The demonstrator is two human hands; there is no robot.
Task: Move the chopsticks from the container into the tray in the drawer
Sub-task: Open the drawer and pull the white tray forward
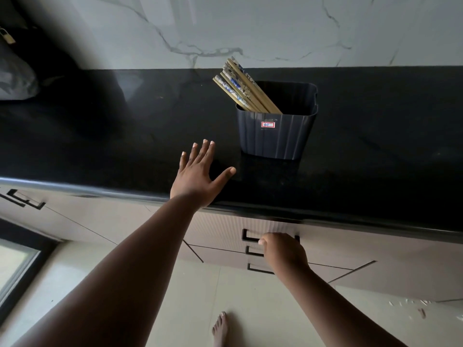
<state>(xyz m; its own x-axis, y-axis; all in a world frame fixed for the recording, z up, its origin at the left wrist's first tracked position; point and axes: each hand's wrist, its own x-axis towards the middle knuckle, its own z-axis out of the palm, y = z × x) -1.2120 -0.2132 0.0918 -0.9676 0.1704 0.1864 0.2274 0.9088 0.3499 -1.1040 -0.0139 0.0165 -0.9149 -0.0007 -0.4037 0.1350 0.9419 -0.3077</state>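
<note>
Below, the right hand (283,251) curls around the top drawer handle (250,237), best drawn out straight, while the left hand (200,175) rests flat, fingers spread, beside the chopsticks (244,87) container (276,131).

You have one container (278,132) on the counter (100,136), holding roughly eight chopsticks (241,87), with three drawer handles (253,251) below it.

Dark ribbed container (276,132); tan, blue-patterned chopsticks (244,87); black countertop (100,136)
</note>
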